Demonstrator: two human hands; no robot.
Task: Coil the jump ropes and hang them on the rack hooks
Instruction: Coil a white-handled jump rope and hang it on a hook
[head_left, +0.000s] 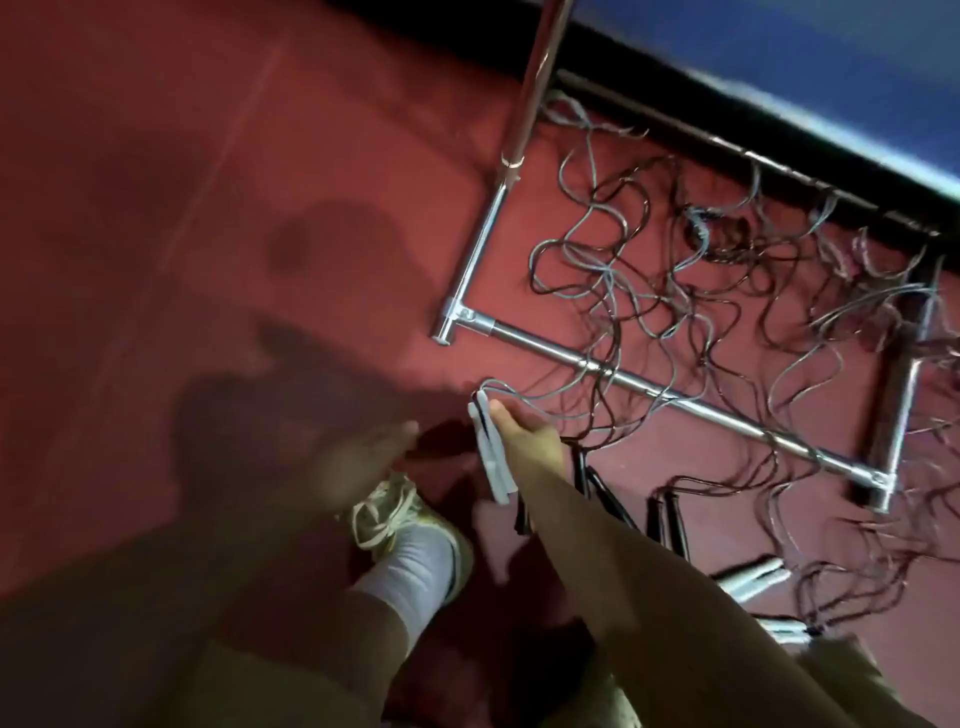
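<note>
Rope tangle (675, 291) crowds rack base (670, 395); right hand (530, 436) grips handles (491, 452)

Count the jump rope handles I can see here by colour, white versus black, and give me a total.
White handles: 4, a pair gripped in the right hand and 2 more on the floor.
Black handles: about 5, lying near the right arm; blur makes this uncertain.
Total: about 9.

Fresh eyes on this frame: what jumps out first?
The tangle of jump ropes sprawled over the red floor, threaded across the chrome rack base at right. At centre the right hand grips a pair of white handles, while the blurred left hand reaches in from the left. More handles, black and white, lie at lower right.
</note>
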